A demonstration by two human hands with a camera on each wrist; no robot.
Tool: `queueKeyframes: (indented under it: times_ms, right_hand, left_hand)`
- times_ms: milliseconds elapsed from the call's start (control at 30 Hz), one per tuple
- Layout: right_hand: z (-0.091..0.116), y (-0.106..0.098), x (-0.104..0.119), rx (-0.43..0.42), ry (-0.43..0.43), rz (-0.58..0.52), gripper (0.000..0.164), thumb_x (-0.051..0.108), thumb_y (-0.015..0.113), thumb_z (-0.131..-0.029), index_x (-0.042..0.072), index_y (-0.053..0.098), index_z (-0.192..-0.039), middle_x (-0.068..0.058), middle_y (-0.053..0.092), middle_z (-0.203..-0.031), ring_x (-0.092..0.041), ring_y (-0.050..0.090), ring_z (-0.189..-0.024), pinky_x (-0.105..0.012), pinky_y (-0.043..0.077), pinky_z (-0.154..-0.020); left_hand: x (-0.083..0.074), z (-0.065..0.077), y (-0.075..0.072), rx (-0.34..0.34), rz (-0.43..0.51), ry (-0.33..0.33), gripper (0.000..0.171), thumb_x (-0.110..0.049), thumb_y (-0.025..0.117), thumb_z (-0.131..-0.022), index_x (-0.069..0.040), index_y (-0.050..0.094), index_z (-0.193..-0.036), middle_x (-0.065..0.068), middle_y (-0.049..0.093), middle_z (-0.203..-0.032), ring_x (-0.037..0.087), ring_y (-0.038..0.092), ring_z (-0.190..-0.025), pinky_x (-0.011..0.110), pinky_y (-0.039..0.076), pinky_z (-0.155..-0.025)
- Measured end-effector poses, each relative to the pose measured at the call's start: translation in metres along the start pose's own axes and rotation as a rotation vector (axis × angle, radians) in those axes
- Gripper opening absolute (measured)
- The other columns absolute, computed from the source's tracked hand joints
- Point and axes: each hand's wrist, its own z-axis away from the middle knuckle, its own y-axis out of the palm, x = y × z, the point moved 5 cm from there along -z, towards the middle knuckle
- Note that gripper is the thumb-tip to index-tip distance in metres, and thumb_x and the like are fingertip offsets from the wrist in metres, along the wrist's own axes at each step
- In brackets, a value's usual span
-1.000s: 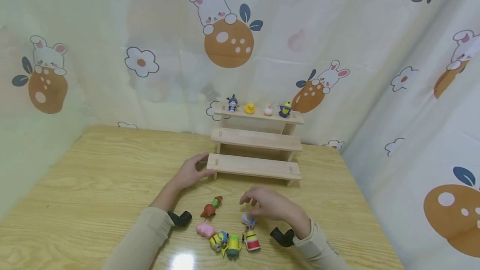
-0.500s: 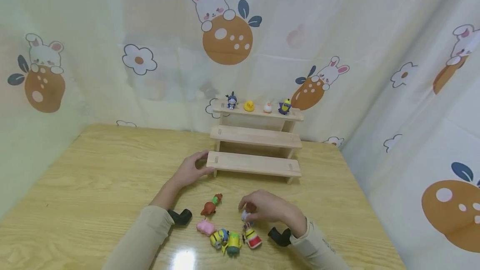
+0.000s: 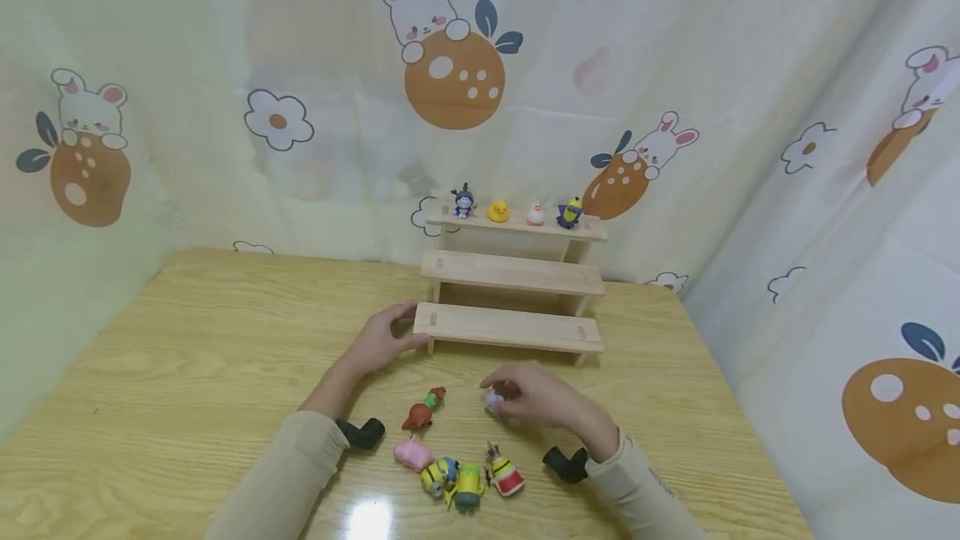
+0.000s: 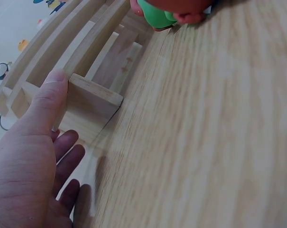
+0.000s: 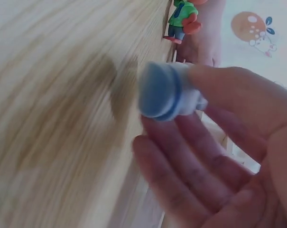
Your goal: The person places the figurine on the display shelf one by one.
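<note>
My left hand (image 3: 380, 346) holds the left end of the lowest step of a three-step wooden display shelf (image 3: 510, 326). In the left wrist view its thumb (image 4: 50, 90) lies against the step's edge, and the other fingers are partly hidden. My right hand (image 3: 542, 394) pinches a small white-and-blue toy figure (image 5: 164, 92) between thumb and fingers, just above the table. Near it lie a red-and-green figure (image 3: 420, 415), a pink pig figure (image 3: 412, 454), a yellow-and-blue figure (image 3: 437, 477), a yellow-and-green figure (image 3: 468, 486) and a red-and-yellow figure (image 3: 506, 476).
On the top step stand a dark blue figure (image 3: 462, 202), a yellow duck (image 3: 498, 212), a white bird figure (image 3: 536, 215) and a yellow-and-purple figure (image 3: 570, 212). A patterned curtain (image 3: 337, 190) surrounds the wooden table (image 3: 225, 340).
My right hand has closed on the white-and-blue figure and carried it a little away from the red-and-yellow one, which has tilted. The left hand keeps its place at the shelf.
</note>
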Motion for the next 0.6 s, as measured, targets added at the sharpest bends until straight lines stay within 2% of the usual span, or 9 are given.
queueKeyframes:
  times_ms: [167, 367, 467, 600]
  right_hand:
    - [0.000, -0.005, -0.003, -0.086, -0.013, -0.078, 0.028, 0.014, 0.068, -0.088, 0.005, 0.067, -0.115, 0.001, 0.062, -0.095, -0.012, 0.061, -0.088, -0.024, 0.054, -0.076]
    - [0.001, -0.011, -0.004, -0.189, -0.021, -0.094, 0.027, 0.014, 0.066, -0.089, 0.004, 0.066, -0.115, 0.001, 0.061, -0.099, -0.017, 0.062, -0.095, -0.030, 0.055, -0.082]
    - [0.000, -0.013, -0.003, -0.224, -0.033, -0.127, 0.029, 0.011, 0.065, -0.090, 0.001, 0.063, -0.116, -0.002, 0.060, -0.100, -0.020, 0.065, -0.096, -0.027, 0.055, -0.083]
    - [0.000, -0.016, -0.002, -0.296, -0.048, -0.126, 0.031, 0.008, 0.067, -0.088, -0.001, 0.061, -0.116, -0.005, 0.058, -0.099, -0.021, 0.065, -0.093, -0.022, 0.056, -0.078]
  left_hand:
    - [0.000, 0.000, 0.000, -0.009, -0.008, 0.005, 0.084, -0.050, 0.071, -0.080, -0.005, 0.039, -0.144, 0.011, 0.053, -0.138, 0.030, 0.039, -0.136, 0.048, 0.026, -0.116]
    - [-0.001, 0.000, 0.000, -0.012, -0.006, 0.015, 0.082, -0.047, 0.072, -0.080, -0.004, 0.040, -0.143, 0.012, 0.054, -0.137, 0.030, 0.041, -0.135, 0.048, 0.026, -0.116]
    - [-0.001, -0.001, 0.000, -0.014, -0.009, 0.008, 0.082, -0.047, 0.072, -0.080, -0.005, 0.041, -0.143, 0.011, 0.053, -0.138, 0.030, 0.040, -0.135, 0.047, 0.027, -0.115]
    - [0.000, -0.001, 0.001, -0.012, -0.020, -0.006, 0.083, -0.049, 0.072, -0.080, -0.007, 0.040, -0.143, 0.011, 0.052, -0.139, 0.030, 0.038, -0.137, 0.048, 0.028, -0.115]
